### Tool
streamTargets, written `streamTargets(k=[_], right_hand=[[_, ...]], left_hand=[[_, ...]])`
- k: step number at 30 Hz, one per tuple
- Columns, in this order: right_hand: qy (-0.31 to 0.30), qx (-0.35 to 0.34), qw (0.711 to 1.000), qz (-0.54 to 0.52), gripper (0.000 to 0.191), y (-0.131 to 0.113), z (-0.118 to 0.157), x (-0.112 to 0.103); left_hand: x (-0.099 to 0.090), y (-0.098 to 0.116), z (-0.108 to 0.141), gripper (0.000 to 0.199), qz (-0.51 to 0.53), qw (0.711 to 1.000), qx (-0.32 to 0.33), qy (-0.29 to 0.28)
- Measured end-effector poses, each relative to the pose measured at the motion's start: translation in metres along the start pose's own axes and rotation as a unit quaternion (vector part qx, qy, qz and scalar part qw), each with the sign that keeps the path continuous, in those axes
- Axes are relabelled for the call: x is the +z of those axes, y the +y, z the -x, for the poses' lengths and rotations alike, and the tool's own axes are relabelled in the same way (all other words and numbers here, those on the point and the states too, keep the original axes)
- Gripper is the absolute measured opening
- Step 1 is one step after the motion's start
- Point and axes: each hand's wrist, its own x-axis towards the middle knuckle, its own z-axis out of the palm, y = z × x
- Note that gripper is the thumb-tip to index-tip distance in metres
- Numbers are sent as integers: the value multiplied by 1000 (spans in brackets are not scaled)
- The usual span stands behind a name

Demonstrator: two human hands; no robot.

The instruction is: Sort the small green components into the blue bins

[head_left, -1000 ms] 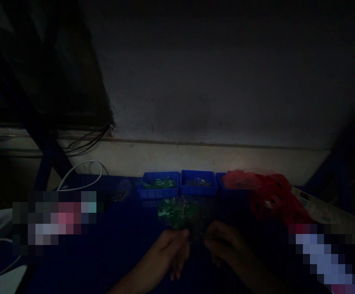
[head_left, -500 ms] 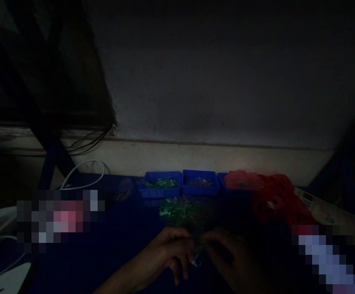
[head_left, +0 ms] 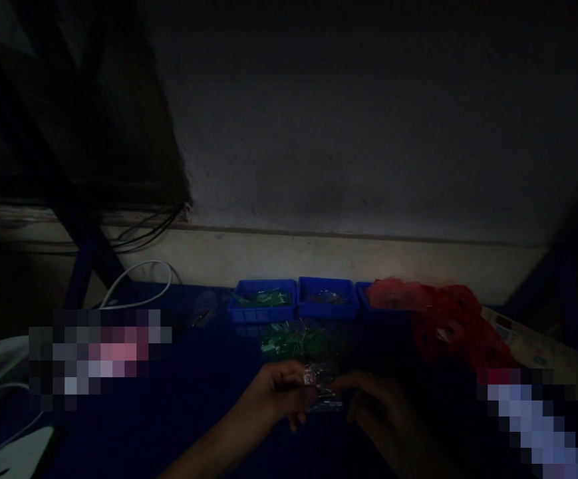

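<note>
Low in the middle, my left hand (head_left: 273,394) pinches the left side of a small clear plastic packet (head_left: 327,401) between thumb and fingers. The packet is shiny and crinkled, with a pale, reddish patch near its upper left; its contents are too dark to make out. My right hand (head_left: 386,402), in deep shadow, is curled at the packet's right side with a fingertip on it. Just beyond the hands lies a loose pile of green pieces and thin shiny metal bits (head_left: 289,339) on the dark blue tabletop (head_left: 193,392).
Along the back stand a blue bin of green pieces (head_left: 241,313), a blue bin of small metal parts (head_left: 308,309), and a third blue bin (head_left: 363,307) partly covered by red mesh material (head_left: 461,326). A white cable (head_left: 171,273) loops at left. Blurred patches hide things at both sides.
The clear packet has come up and flattened out between my hands, showing more of its face. My left hand has shifted slightly upward, its lower fingers tucked in.
</note>
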Motion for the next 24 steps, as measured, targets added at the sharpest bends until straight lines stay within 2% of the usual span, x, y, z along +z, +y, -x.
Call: streamTargets(k=[7,11,16,20,24], right_hand=[[-12,0,1000,-29,29,-8,-3,-1],[-35,-8,999,-30,29,-9,-3,0],[-32,-15,999,-40,26,-6,-2,0],[-49,7,997,-59,25,-3,0,1],[-32,4,997,-69,24,-4,1,2]], left_hand=[[1,1,-2,17,-46,999,1,29],[1,1,-1,18,-50,999,6,18],[2,3,0,21,-66,998,8,-7],[4,5,1,25,-63,998,7,-6],[5,7,3,30,-60,998,16,1]])
